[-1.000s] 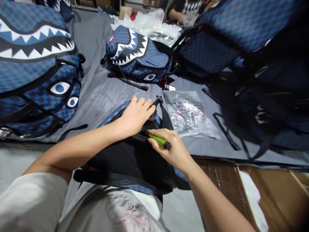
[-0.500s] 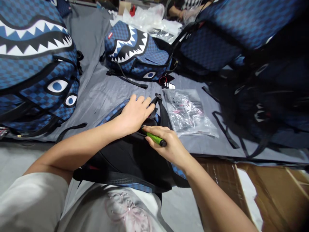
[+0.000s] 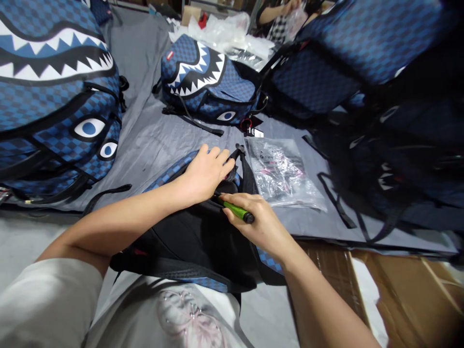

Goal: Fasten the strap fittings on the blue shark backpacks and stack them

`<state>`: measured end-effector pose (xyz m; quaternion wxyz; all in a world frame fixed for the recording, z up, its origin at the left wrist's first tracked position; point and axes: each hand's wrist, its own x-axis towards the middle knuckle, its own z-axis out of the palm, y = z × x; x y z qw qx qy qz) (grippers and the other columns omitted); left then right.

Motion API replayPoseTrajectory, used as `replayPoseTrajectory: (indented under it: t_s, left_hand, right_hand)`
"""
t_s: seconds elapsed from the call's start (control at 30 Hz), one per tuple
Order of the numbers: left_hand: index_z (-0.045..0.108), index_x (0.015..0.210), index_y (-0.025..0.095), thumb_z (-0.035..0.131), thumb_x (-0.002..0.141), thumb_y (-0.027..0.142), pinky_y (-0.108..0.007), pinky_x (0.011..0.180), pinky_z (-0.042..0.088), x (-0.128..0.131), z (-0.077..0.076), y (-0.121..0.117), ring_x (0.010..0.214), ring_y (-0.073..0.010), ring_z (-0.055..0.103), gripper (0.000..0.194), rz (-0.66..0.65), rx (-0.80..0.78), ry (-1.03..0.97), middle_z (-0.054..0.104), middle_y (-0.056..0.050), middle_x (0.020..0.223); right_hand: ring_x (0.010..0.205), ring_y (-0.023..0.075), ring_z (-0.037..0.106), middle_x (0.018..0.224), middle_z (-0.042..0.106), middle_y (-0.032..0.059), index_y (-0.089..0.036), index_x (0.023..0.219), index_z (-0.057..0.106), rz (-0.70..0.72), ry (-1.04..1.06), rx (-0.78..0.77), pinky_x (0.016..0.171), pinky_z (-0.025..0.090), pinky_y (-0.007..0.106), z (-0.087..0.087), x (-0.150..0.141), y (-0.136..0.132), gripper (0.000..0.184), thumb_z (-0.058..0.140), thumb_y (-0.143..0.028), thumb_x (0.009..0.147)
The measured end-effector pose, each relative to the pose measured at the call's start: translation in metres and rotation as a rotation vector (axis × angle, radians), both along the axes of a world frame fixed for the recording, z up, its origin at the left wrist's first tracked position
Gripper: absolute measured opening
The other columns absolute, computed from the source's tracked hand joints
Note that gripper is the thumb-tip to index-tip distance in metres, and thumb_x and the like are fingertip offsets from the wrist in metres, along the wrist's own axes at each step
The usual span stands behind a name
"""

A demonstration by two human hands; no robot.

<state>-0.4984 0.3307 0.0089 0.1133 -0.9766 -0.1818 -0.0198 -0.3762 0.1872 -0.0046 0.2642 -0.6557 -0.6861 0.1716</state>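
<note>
A black backpack [image 3: 203,237] with blue checkered panels lies at the near edge of the table, against my body. My left hand [image 3: 208,171] is curled over its upper part, fingers bent round the fabric near a strap. In my right hand [image 3: 255,215] is a green pen-shaped tool [image 3: 235,209] with black ends. Its far end points into the black fabric close beside my left hand; the tip itself is hidden there.
A clear plastic packet [image 3: 282,171] lies right of the backpack. Behind it sits a shark-mouth backpack [image 3: 210,79], with a bigger one [image 3: 54,111] at left. Dark backpacks [image 3: 384,125] crowd the right. Across the table are plastic bags [image 3: 224,34] and another person's arm [image 3: 271,13]. Cardboard [image 3: 409,290] is below right.
The view has shifted slightly. Both hands stay at the same part of the backpack, and the green tool has barely moved against it. Across the table, the other person's hands have risen.
</note>
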Motion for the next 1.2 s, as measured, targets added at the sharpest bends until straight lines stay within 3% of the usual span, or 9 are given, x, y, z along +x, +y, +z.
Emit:
replayPoseTrajectory:
  t_s: [0.5, 1.2]
  left_hand:
    - [0.043, 0.144, 0.019, 0.056, 0.092, 0.034, -0.042, 0.094, 0.035, 0.000, 0.001, 0.000, 0.120, -0.0301, 0.048, 0.055, 0.004, -0.018, -0.015, 0.046, -0.012, 0.148]
    - [0.047, 0.140, 0.017, 0.055, 0.093, 0.031, -0.042, 0.091, 0.037, -0.003, 0.003, -0.003, 0.116, -0.0297, 0.051, 0.050, 0.002, -0.020, -0.058, 0.054, -0.013, 0.137]
  right_hand:
    - [0.105, 0.0257, 0.072, 0.114, 0.076, 0.0064, -0.023, 0.114, 0.072, -0.037, 0.005, -0.047, 0.094, 0.056, 0.041, 0.004, -0.006, 0.000, 0.028, 0.061, -0.019, 0.089]
    - [0.092, 0.0260, 0.075, 0.103, 0.078, 0.0067, -0.022, 0.104, 0.074, -0.216, -0.022, 0.117, 0.086, 0.057, 0.044, -0.010, -0.018, -0.004, 0.020, 0.062, -0.026, 0.088]
